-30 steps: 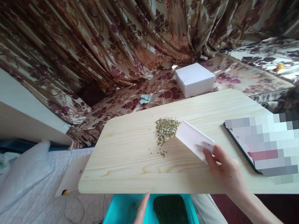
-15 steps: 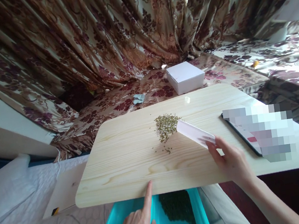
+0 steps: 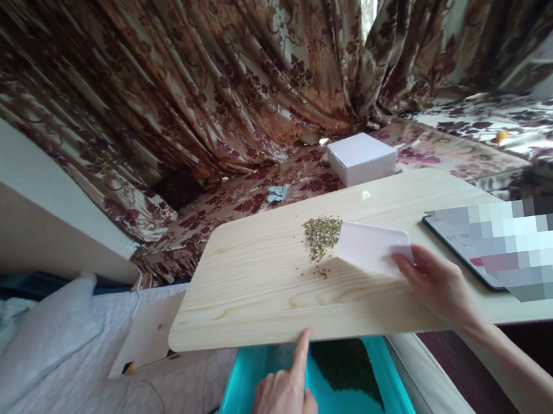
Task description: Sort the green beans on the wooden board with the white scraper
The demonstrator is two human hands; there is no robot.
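My right hand (image 3: 440,284) grips the near end of a flat white card (image 3: 372,245), which looks like stiff plastic or board. Its far edge meets the right side of a loose pile of small green-brown bits (image 3: 323,233), seeds or dried pieces, on a pale wood-grain tabletop (image 3: 246,291). A few stray bits lie nearer the front. My left hand (image 3: 282,397) holds nothing; its index finger points forward with the tip at the table's front edge, the others partly curled. Below that hand is a turquoise bin (image 3: 349,409) containing a dark green mass (image 3: 350,372).
A phone or tablet (image 3: 456,249), its screen partly blurred out, lies right of the card. Behind the table are a white box (image 3: 364,156) and a small pale blue cloth (image 3: 277,193) on a flowered cover. Patterned curtains hang behind. Left stands a bed with a pillow (image 3: 45,336).
The card has turned to show more of its broad face, still against the pile's right side. My left fingertip has come up from over the bin to the table's front edge. The camera view has shifted.
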